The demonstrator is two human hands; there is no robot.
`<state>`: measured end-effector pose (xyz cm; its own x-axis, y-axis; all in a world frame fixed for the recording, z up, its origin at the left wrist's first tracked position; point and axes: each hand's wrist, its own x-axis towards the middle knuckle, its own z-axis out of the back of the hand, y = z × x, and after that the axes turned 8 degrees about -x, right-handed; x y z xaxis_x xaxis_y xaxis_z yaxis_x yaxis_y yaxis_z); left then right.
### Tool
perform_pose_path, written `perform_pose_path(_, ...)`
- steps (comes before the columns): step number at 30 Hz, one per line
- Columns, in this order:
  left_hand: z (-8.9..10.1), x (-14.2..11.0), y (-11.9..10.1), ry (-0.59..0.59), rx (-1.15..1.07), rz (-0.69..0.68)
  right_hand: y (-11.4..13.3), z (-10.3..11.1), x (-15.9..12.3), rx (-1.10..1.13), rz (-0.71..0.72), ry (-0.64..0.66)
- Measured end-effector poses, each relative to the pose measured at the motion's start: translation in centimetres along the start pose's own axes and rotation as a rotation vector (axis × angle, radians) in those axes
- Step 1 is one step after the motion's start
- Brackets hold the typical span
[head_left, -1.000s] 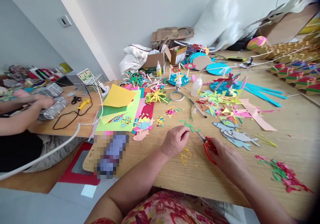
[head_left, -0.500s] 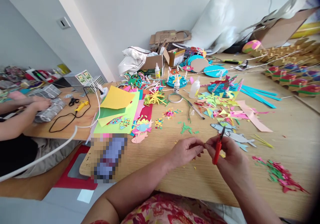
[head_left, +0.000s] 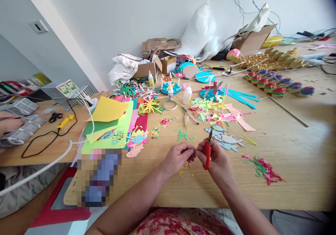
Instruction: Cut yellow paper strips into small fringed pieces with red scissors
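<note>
My right hand [head_left: 217,161] is closed around red-handled scissors [head_left: 207,155], their dark blades pointing up and away from me. My left hand [head_left: 177,158] is closed in a pinch, its fingertips meeting those of my right hand. Something tiny and yellowish seems to sit between them, too small to make out. Small yellow paper scraps [head_left: 185,168] lie on the table just under my hands. Beyond the scissors are grey and blue paper fish [head_left: 225,139]. Green paper bits [head_left: 183,135] lie in front of my left hand.
Coloured paper sheets [head_left: 107,109] and a pixelated object [head_left: 101,179] are on the left. Glue bottles [head_left: 187,95], paper scraps [head_left: 207,107] and blue discs [head_left: 204,77] spread across the back. Red and green shreds [head_left: 265,170] lie right. A co-worker's hand [head_left: 12,125] shows far left.
The view has swung to the right, so things sit further left in it. My hands stay together at the fingertips, the scissors still in my right. More yellow scraps show below them.
</note>
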<state>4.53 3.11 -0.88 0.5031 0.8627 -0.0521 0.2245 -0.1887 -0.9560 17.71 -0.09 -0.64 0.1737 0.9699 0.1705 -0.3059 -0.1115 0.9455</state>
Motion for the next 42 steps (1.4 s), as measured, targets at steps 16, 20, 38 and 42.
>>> perform_pose_path(16,0.7,-0.1,-0.5,0.016,0.019,-0.013,2.1,0.2,0.3,0.266,-0.164,0.172)
perform_pose_path(20,0.7,-0.2,-0.7,0.031,0.015,-0.011,2.2,0.2,0.2,0.272,-0.174,0.162)
perform_pose_path(38,0.5,-0.1,-1.2,-0.051,0.267,-0.057,1.5,-0.1,0.3,-0.040,0.002,0.074)
perform_pose_path(42,0.3,-0.7,-2.0,-0.031,0.333,-0.043,2.2,0.3,0.3,-0.024,0.002,0.100)
